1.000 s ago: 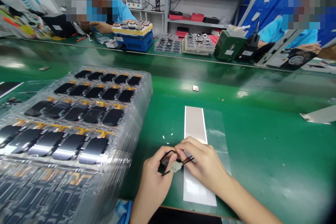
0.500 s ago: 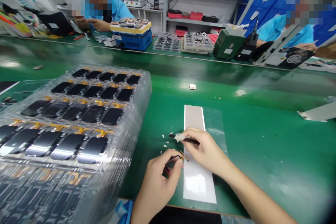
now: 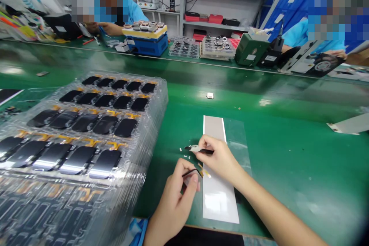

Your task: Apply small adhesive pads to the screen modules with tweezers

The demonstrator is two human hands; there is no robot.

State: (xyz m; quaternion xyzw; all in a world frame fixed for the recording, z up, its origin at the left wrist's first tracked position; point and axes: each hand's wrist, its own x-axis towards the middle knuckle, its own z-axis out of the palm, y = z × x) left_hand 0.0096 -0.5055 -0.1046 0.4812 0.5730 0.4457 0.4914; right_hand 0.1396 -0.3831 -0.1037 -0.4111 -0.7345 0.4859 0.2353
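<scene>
My right hand [image 3: 220,157] is closed on black tweezers [image 3: 201,150] whose tip carries a small whitish scrap, held just left of a long white strip [image 3: 215,130] lying on a clear film on the green bench. My left hand [image 3: 180,194] is pinched on a small dark curved part [image 3: 190,172] with an orange flex tail, held over the strip's left edge. Tiny white scraps [image 3: 184,155] lie on the bench beside the tweezers. A stack of clear trays [image 3: 86,130] holding several dark curved screens with orange flex cables stands to my left.
A small pale square piece [image 3: 210,95] lies further out on the green bench [image 3: 288,161]. Across a conveyor, two people in blue work beside a blue box [image 3: 147,42], part trays [image 3: 198,48] and a green machine [image 3: 250,50]. A white sheet [image 3: 350,127] lies at right.
My right hand drew the tweezers with the whitish scrap away from the part, up and to the left. My left hand kept the dark part and shifted slightly.
</scene>
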